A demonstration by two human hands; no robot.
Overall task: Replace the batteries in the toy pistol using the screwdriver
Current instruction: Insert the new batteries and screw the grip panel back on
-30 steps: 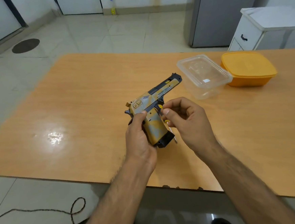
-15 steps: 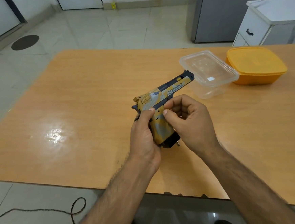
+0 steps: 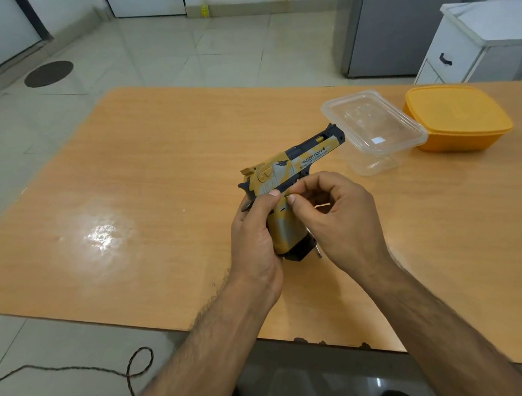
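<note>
Hands [image 3: 342,219] still grip toy pistol [image 3: 286,177], barely shifted.

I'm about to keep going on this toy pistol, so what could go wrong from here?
Two risks. The right hand is pinching at the toy pistol while the screwdriver is tucked in the same hand, tip down, so it may slip out or scratch the table. Any small screw could drop and roll away; the clear container sits unused nearby.

Orange-brown wooden table [image 3: 158,181]; at upper right of frame, a clear plastic tub [image 3: 373,129] touching an orange lidded tub [image 3: 458,116].
</note>
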